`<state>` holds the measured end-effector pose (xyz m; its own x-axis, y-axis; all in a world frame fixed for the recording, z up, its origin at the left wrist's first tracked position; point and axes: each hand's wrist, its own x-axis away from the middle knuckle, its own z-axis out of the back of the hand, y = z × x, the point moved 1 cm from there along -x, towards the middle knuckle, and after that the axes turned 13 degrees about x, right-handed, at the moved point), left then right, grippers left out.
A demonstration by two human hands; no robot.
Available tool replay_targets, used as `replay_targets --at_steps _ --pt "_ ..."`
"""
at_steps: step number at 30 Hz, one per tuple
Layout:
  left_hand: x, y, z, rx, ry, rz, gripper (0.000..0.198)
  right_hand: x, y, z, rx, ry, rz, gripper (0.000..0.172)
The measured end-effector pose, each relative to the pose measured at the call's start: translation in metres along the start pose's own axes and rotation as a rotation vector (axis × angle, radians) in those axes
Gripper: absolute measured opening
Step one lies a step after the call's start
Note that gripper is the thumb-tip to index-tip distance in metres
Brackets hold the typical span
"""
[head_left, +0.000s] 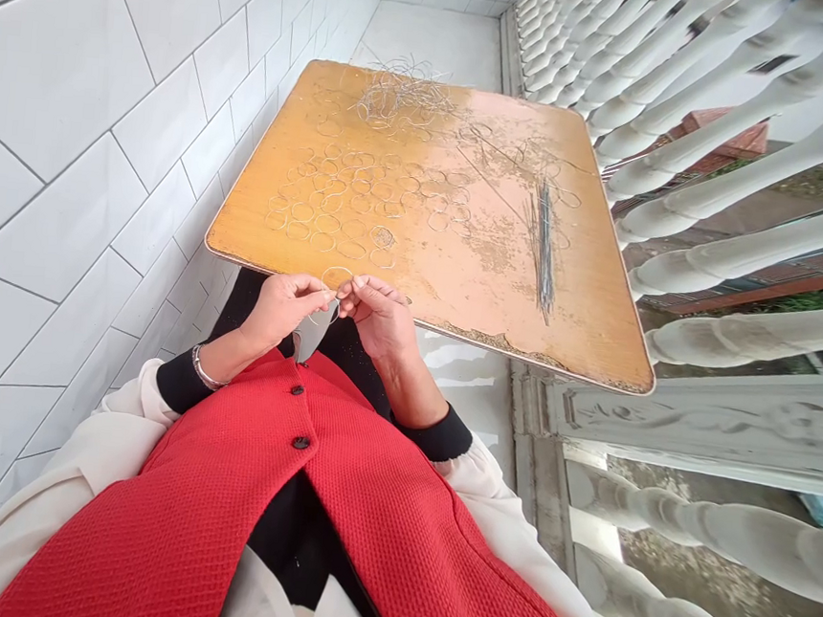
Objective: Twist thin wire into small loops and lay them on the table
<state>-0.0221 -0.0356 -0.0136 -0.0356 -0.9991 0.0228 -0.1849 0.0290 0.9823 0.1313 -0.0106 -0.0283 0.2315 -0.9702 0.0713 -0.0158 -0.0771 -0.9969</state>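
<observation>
At the near edge of the table, my left hand (pixel 285 310) pinches a thin wire ring (pixel 338 268) between thumb and fingertips. My right hand (pixel 383 323) is closed on the same wire from the other side, its fingertips almost touching the left ones. Thin loops show above and below the fingers; I cannot tell whether they are one piece. Just beyond my hands, many similar wire rings (pixel 329 202) lie flat on the worn wooden tabletop (pixel 448 297).
A tangled heap of wire (pixel 405 95) sits at the table's far edge. Toward the right lies a bundle of straight wires (pixel 545 253), with loose strands around it. A white tiled wall (pixel 108 157) runs along the left, a white balustrade (pixel 726 341) along the right.
</observation>
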Motion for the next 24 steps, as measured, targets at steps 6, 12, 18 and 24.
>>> replay_targets --at_steps 6,12,18,24 --pt "-0.004 0.0 0.002 0.099 0.023 0.043 0.02 0.012 0.005 -0.003 0.03 0.045 0.026 0.041" --pt "-0.003 0.001 0.003 0.135 -0.013 0.076 0.03 0.017 0.01 -0.006 0.069 0.066 0.017 0.031" --pt "0.002 0.002 0.008 0.082 -0.043 0.109 0.036 0.016 0.011 -0.003 0.118 0.13 0.021 0.032" --pt "-0.001 0.013 0.006 -0.019 -0.069 0.128 0.04 0.021 0.012 -0.002 0.918 0.438 0.35 0.02"
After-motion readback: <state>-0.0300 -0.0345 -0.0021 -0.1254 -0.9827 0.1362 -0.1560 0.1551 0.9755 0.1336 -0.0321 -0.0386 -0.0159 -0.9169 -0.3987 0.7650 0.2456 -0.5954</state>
